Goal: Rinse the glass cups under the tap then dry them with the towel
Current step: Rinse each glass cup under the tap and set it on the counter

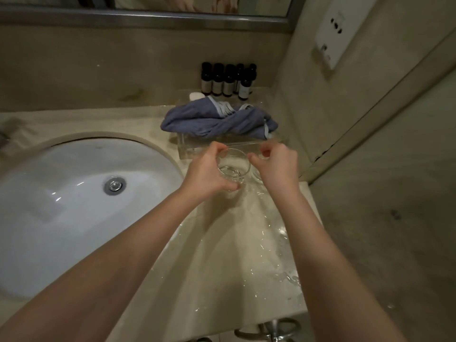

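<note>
Left hand point(207, 171) grips a clear round cup point(233, 169) above the wet, glossy stone desk point(222, 255). Right hand point(277, 166), fingers curled; grip unclear. Crumpled blue towel point(217, 120) at 12 o'clock; oval white sink point(61, 193) at 9.

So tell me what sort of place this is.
Most likely a hotel bathroom: an undermount white sink set in a stone vanity counter, a mirror above it, and a row of small matching toiletry bottles against the wall.
</note>
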`<state>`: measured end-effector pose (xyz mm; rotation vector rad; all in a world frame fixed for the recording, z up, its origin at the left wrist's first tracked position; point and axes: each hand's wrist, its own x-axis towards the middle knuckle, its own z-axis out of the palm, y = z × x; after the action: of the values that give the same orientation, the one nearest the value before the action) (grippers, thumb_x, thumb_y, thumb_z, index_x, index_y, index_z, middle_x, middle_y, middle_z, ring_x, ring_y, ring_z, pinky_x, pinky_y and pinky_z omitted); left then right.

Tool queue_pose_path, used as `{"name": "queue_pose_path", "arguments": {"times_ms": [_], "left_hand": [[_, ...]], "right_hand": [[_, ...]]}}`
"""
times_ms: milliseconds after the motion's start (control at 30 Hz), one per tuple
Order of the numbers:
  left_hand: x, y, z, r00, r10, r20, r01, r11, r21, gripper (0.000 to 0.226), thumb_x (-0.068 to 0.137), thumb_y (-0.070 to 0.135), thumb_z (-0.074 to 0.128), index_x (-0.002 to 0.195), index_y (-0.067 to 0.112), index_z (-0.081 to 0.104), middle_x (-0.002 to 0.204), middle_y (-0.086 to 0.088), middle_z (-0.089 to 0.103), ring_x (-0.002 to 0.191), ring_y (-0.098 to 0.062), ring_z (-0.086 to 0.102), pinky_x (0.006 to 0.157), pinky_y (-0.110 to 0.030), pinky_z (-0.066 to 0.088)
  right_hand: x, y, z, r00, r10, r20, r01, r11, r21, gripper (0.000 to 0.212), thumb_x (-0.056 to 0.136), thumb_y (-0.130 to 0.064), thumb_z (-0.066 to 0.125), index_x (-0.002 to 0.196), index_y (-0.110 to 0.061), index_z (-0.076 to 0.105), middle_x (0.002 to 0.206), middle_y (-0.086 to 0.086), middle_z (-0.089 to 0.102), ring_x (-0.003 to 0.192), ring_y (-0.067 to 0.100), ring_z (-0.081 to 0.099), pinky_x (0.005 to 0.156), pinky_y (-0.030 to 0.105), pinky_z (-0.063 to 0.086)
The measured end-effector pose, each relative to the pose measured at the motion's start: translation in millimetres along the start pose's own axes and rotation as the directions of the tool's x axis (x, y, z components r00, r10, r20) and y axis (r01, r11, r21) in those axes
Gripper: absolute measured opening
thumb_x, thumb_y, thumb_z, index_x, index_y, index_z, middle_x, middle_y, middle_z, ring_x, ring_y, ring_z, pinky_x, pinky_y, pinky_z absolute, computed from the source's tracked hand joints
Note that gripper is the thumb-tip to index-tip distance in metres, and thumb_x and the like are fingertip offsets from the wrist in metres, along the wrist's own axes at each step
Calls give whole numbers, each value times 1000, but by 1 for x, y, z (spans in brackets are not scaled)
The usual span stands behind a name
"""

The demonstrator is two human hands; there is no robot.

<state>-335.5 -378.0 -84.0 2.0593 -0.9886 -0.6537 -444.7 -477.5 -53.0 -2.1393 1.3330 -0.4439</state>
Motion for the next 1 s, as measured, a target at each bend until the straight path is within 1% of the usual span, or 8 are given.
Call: {"name": "queue_pose_path", "arguments": {"times_ms": [100,267,367,467,667,733,867,1000], "left_hand": [[7,4,5,1000,-2,-2,2,1000,23,87,58,17,92,133,15,49,112,7,51,103,-11,49,83,-19,36],[17,6,15,1000,-18,-22,18,1000,17,87,56,19,93,131,14,49,120,2,57,109,-14,53,84,-18,37],[21,7,19,999,-25,-37,26,999,21,88,54,20,94,130,14,50,122,0,58,110,-16,54,84,-19,37],[25,6,21,999,-36,-32,37,999,23,88,54,20,94,130,13,50,121,0,59,104,-12,52,81,-18,36],[28,7,28,998,-52,-18,53,998,17,90,52,20,96,129,12,50,123,0,58,104,-12,51,83,-20,37],[30,8,32,998,-53,-13,54,998,13,89,52,21,96,128,13,50,120,1,57,104,-13,51,83,-21,37],[32,12,38,999,-42,-8,42,999,14,89,53,20,96,129,11,49,110,5,50,100,-11,47,76,-15,31],[34,13,42,999,-32,14,32,999,17,90,55,20,96,130,10,47,119,1,54,104,-13,48,78,-15,30]], "right_hand": [[6,4,4,998,41,36,-40,999,-32,38,85,-32,74,107,-2,69,102,18,69,99,34,63,82,36,48],[10,9,11,998,67,20,-66,996,-61,31,86,-32,71,101,-5,70,98,15,69,96,33,63,68,27,35],[13,10,10,997,74,25,-72,995,-68,26,87,-29,71,92,-3,70,89,13,67,86,31,60,64,26,31],[16,11,8,996,90,25,-88,994,-65,26,87,-28,71,87,-1,69,76,10,58,72,27,48,62,26,30],[19,14,7,994,107,26,-105,993,-60,22,88,-24,71,90,-1,70,84,13,65,84,31,61,65,26,34],[21,15,5,994,112,18,-111,991,-74,22,88,-22,69,90,0,70,85,14,65,83,32,61,64,26,33],[23,19,4,992,124,-5,-124,988,-94,19,88,-18,67,86,1,68,78,12,61,68,26,48,61,26,30],[25,24,6,993,116,-14,-117,986,-119,20,89,-19,65,89,1,68,89,15,68,76,27,54,64,26,30]]}}
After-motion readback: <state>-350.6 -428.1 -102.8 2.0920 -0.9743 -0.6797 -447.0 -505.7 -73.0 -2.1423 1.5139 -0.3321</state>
